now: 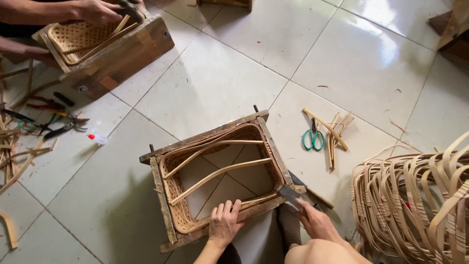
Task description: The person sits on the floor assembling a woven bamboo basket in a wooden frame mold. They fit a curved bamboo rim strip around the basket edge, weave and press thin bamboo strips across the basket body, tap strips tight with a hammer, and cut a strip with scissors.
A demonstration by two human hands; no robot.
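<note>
A rectangular wooden frame [205,136] lies on the tiled floor with a woven rattan basket wall [175,188] fitted inside it. Two bent cane strips [220,172] cross its open middle. My left hand [224,222] rests on the frame's near edge, fingers curled over the rim. My right hand [316,222] grips a flat metal blade [291,194] whose tip touches the frame's near right corner.
Green-handled scissors [312,138] and short cane offcuts [334,134] lie right of the frame. A heap of rattan strips [415,200] fills the right. At top left another person's hands [100,10] work on a second frame [122,51]; pliers [63,128] and a small bottle [97,139] lie nearby.
</note>
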